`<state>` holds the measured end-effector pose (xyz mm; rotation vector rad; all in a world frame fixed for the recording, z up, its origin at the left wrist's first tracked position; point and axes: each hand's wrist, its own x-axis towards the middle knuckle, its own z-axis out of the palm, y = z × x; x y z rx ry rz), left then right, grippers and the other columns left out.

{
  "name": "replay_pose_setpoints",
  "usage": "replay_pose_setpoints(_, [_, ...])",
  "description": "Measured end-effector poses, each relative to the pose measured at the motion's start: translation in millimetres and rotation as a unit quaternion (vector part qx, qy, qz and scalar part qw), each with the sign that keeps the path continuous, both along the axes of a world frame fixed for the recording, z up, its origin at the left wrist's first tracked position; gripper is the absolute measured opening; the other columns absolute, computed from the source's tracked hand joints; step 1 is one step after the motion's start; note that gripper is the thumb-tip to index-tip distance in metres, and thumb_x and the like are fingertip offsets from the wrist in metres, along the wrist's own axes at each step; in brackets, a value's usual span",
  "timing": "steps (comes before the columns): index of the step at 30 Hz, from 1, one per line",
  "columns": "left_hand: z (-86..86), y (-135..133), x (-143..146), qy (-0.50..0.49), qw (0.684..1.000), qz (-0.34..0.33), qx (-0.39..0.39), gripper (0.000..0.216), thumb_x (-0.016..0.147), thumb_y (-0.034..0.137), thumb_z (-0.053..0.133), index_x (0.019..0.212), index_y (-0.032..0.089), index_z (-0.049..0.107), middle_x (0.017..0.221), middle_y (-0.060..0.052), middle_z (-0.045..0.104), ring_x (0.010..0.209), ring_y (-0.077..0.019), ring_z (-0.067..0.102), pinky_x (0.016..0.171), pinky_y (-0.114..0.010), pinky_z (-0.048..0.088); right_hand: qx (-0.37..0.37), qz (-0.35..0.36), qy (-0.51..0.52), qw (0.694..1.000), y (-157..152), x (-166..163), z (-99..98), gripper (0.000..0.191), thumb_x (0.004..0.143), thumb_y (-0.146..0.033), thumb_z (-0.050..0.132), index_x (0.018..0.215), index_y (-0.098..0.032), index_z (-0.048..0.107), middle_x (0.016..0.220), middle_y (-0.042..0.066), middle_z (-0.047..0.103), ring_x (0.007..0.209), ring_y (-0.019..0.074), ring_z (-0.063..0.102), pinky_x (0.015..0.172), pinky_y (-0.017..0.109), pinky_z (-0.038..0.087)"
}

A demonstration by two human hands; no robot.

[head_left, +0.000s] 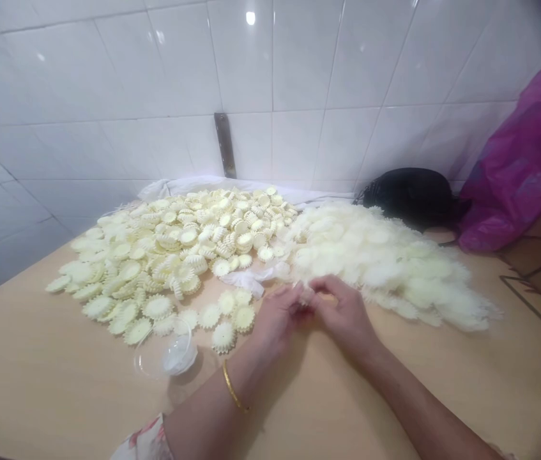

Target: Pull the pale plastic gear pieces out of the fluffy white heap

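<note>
My left hand (274, 319) and my right hand (347, 313) meet above the table, with fingertips pinched together. Between them is a small whitish piece (305, 294), mostly covered by the fingers, so its kind is unclear. Left of my hands lies a big heap of pale yellow discs with ridged, scalloped edges (169, 243). Several loose discs (223, 335) rest close to my left wrist. Just beyond my right hand spreads a second pile of paler, fluffy-looking frilled pieces (375, 255). A crumpled white scrap (246, 279) sits behind my left hand.
A small clear bundle (179, 354) with a loop of thin transparent strand lies left of my left forearm. White cloth or plastic (260, 187) runs along the tiled wall (299, 70). At the back right are a black object (409, 195) and a magenta plastic bag (514, 166).
</note>
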<state>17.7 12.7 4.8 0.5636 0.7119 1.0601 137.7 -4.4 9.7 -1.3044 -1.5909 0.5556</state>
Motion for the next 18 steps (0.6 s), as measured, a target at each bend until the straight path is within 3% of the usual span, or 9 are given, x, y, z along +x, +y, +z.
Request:
replay_pose_setpoints(6, [-0.8,-0.4,0.4,0.015,1.0,0.009,0.008,0.02,0.061,0.025,0.073,0.067,0.01,0.061,0.063,-0.002,0.059,0.058,-0.0096,0.054,0.059,-0.023,0.043,0.13,-0.024,-0.169,0.977,2.3,-0.6,-9.5,0.021,0.085,-0.017,0.04,0.087,-0.018,0.062,0.082,0.007,0.059,0.078,0.0198,0.054,0.071,0.031,0.041])
replay_pose_setpoints(10, [-2.4,-2.8,1.8,0.057,0.998,0.007,0.032,0.023,0.06,0.026,0.074,0.063,0.012,0.056,0.058,0.0,0.056,0.056,-0.0091,0.053,0.059,-0.023,0.042,0.173,-0.045,-0.217,0.96,4.2,-0.4,-13.2,0.023,0.083,-0.012,0.038,0.072,-0.017,0.057,0.07,0.007,0.056,0.069,0.0194,0.049,0.065,0.031,0.038])
replay_pose_setpoints(13, [-2.8,-5.0,2.8,0.087,0.996,-0.004,0.036,0.026,0.062,0.029,0.072,0.063,0.014,0.052,0.057,0.002,0.055,0.054,-0.009,0.052,0.057,-0.024,0.041,0.139,-0.038,-0.174,0.974,3.9,-1.6,-13.1,0.022,0.082,-0.013,0.039,0.068,-0.018,0.054,0.068,0.005,0.054,0.067,0.0181,0.049,0.063,0.029,0.038])
replay_pose_setpoints(18, [3.3,-7.5,4.6,0.087,0.996,0.014,0.034,0.023,0.061,0.022,0.071,0.059,0.013,0.05,0.056,0.001,0.054,0.053,-0.008,0.049,0.055,-0.022,0.039,0.018,-0.025,-0.024,0.999,1.6,-1.9,-6.9,0.017,0.081,-0.02,0.045,0.067,-0.018,0.055,0.065,0.001,0.055,0.065,0.0159,0.052,0.061,0.026,0.039])
